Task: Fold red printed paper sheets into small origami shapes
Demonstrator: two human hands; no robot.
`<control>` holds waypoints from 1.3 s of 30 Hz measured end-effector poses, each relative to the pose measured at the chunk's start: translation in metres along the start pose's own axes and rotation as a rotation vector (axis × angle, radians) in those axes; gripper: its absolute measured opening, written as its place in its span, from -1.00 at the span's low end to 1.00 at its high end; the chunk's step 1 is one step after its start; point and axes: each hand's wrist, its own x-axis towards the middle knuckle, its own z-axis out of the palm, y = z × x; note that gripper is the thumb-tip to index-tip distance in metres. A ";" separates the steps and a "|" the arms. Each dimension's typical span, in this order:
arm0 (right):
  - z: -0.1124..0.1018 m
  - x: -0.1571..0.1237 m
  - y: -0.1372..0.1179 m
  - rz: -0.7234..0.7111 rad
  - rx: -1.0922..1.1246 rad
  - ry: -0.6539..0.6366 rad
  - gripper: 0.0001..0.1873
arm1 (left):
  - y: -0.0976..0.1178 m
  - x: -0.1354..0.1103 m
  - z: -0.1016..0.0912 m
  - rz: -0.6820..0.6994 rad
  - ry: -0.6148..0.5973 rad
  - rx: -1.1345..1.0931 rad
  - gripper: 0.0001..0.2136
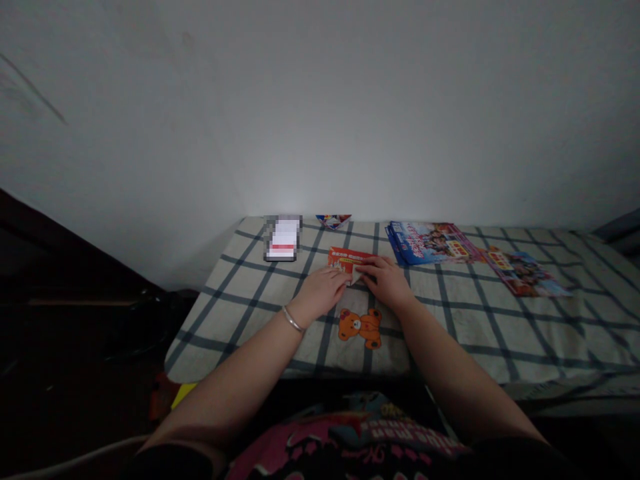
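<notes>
A red printed paper sheet lies on the checked tablecloth, with a small white folded part showing between my hands. My left hand rests on the paper's near left side, its fingers closed together and pressing on it. Over the right side of the sheet, my right hand is closed, with thumb and fingertips gripping the paper by the white fold. Both hands cover much of the sheet's lower part. Just below them, an orange teddy bear picture shows on the cloth.
A phone with a lit screen lies at the back left. Near the wall is a small folded paper triangle. A stack of colourful flyers and another flyer lie to the right on the checked tablecloth.
</notes>
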 end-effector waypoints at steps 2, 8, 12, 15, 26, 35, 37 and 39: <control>-0.001 -0.001 -0.002 0.005 -0.002 -0.002 -0.71 | -0.001 -0.001 -0.001 -0.011 -0.015 -0.002 -0.79; 0.000 -0.001 -0.005 0.029 -0.041 -0.012 -0.70 | -0.003 -0.003 -0.001 0.054 -0.019 -0.032 -0.75; 0.001 -0.002 -0.005 0.033 -0.084 -0.022 -0.69 | -0.004 -0.005 0.003 0.067 -0.005 -0.004 -0.72; 0.003 -0.003 -0.006 0.038 -0.106 -0.031 -0.68 | -0.003 -0.005 0.003 0.085 -0.011 0.039 -0.71; -0.001 -0.002 -0.010 0.041 -0.106 -0.029 -0.68 | 0.011 -0.001 -0.008 0.123 -0.106 0.223 -0.77; -0.002 -0.002 -0.010 0.036 -0.104 -0.029 -0.68 | 0.004 -0.003 -0.006 0.102 -0.115 0.156 -0.75; -0.002 -0.002 -0.009 0.036 -0.106 -0.024 -0.69 | 0.002 -0.004 -0.005 0.085 -0.101 0.113 -0.72; -0.002 -0.002 -0.009 0.035 -0.100 -0.021 -0.68 | 0.001 -0.005 -0.005 0.054 -0.085 0.068 -0.72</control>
